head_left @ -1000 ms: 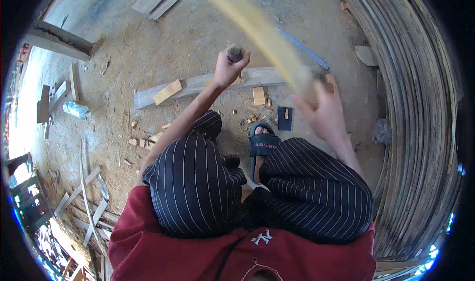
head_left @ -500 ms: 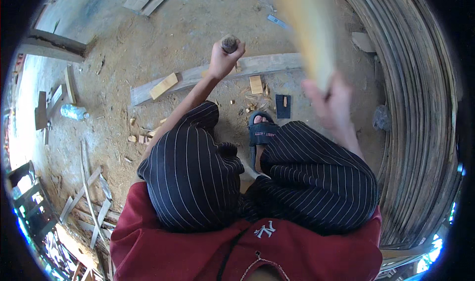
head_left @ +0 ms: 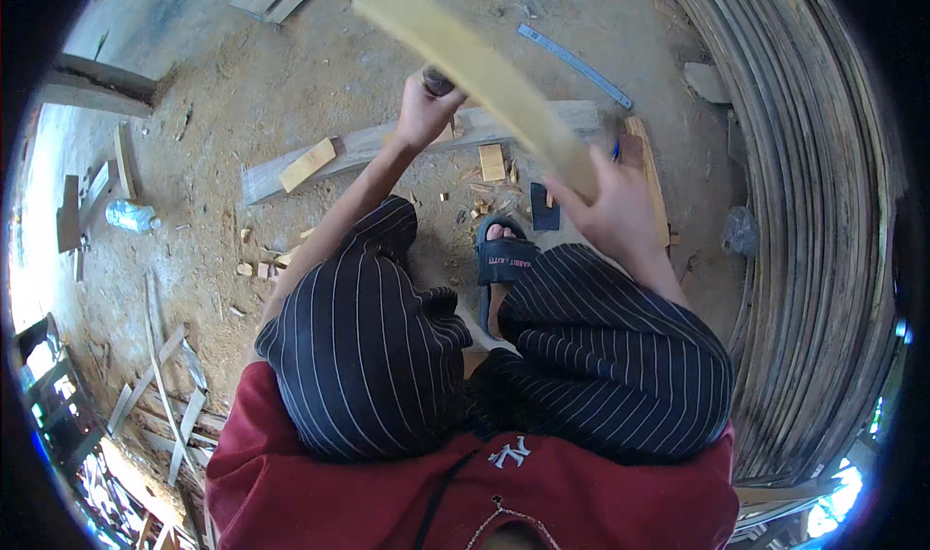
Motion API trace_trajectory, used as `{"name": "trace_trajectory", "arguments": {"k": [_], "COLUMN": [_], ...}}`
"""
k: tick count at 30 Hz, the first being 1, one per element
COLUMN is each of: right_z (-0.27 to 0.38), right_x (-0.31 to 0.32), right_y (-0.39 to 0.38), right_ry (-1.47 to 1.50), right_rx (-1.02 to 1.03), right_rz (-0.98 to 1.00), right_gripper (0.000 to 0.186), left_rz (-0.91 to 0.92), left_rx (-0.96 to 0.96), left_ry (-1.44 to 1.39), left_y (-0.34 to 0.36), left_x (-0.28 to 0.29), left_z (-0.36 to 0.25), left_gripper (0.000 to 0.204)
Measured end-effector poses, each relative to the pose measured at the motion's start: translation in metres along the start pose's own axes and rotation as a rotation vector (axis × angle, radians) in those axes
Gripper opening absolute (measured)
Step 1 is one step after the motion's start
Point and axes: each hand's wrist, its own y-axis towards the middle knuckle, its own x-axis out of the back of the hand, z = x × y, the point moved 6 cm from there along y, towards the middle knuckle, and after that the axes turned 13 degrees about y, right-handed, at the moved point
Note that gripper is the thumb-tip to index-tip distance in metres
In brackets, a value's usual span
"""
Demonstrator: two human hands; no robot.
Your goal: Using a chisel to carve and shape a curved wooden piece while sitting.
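Observation:
My left hand (head_left: 426, 114) is closed round a chisel (head_left: 438, 81), of which only the dark round handle end shows; its blade is hidden. It stands over a long grey wooden beam (head_left: 373, 157) lying across the floor. In my right hand (head_left: 615, 211) is one end of a flat, pale wooden bat (head_left: 465, 70), slightly blurred. The bat slants up and left, its middle passing close to the handle end; I cannot tell whether they touch. A small wood block (head_left: 308, 165) lies on the beam's left part, and a square block (head_left: 492, 162) is by its near edge.
Wood chips and a dark flat piece (head_left: 545, 207) lie before my sandalled foot (head_left: 504, 245). Beyond the beam is a metal ruler (head_left: 576, 65). Long boards (head_left: 814, 211) are stacked along the right. A plastic bottle (head_left: 132, 217) and scrap strips (head_left: 174, 395) lie at left.
The bat has swung down and left from its raised position toward the chisel handle, uncovering the ruler. My right hand has moved slightly left and lower; my left hand keeps its grip.

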Motion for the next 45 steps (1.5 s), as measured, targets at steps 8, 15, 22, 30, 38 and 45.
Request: {"name": "trace_trajectory", "arguments": {"k": [8,15,22,30,38,45], "right_z": [0.01,0.023,0.008,0.004,0.012,0.019], "right_x": [-0.002,0.038,0.01,-0.001,-0.005,0.012], "right_y": [0.004,-0.007,0.002,-0.005,-0.002,-0.013], "right_ry": [-0.078,0.631,0.133,-0.076,-0.168,0.429], "right_rx": [-0.079,0.209,-0.108,-0.037,-0.055,0.07], "right_rz": [0.13,-0.372,-0.034,0.044,0.124,-0.136], "right_gripper": [0.046,0.041,0.041,0.047,0.058,0.063], "left_rz": [0.075,0.079,0.061,0.107,0.051,0.142], "left_rx": [0.066,0.089,0.076,0.107,-0.124,0.08], "left_ry": [0.038,0.086,0.059,-0.052,0.026,0.092], "left_y": [-0.003,-0.004,-0.001,-0.003,-0.006,-0.004], "left_x": [-0.004,-0.003,0.001,-0.001,-0.001,-0.004], "left_z": [-0.001,0.007,0.006,0.009,-0.003,0.013], "left_gripper": [0.021,0.022,0.021,0.014,0.009,0.013]}}
